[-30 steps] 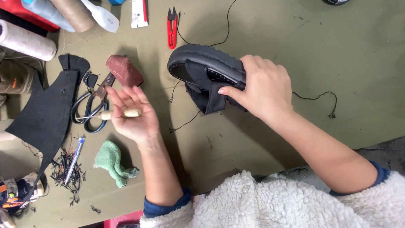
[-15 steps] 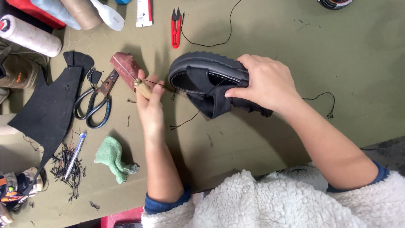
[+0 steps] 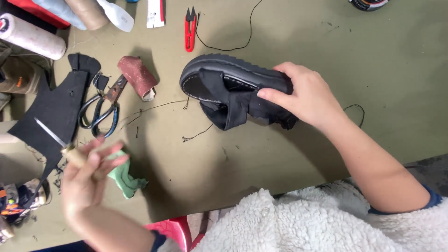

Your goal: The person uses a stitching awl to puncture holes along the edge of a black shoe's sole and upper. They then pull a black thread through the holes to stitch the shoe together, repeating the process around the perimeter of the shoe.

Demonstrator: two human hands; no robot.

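Note:
My right hand grips a black chunky-soled shoe by its heel end, holding it on its side above the olive table. A thin dark thread trails left from the shoe's toe across the table. My left hand is blurred at the lower left, well away from the shoe. It is closed around a small awl with a pale wooden handle whose thin metal point angles up and left over a black leather piece. A green cloth lies just beside that hand.
Old scissors and a roll of reddish sandpaper lie left of the shoe. Red thread snips sit at the top centre. A white roll and other rolls fill the top left corner. Thread scraps lie on the left edge.
My left hand has pulled away from the shoe's toe, down and to the left, with the awl in it. My right hand keeps its hold on the shoe.

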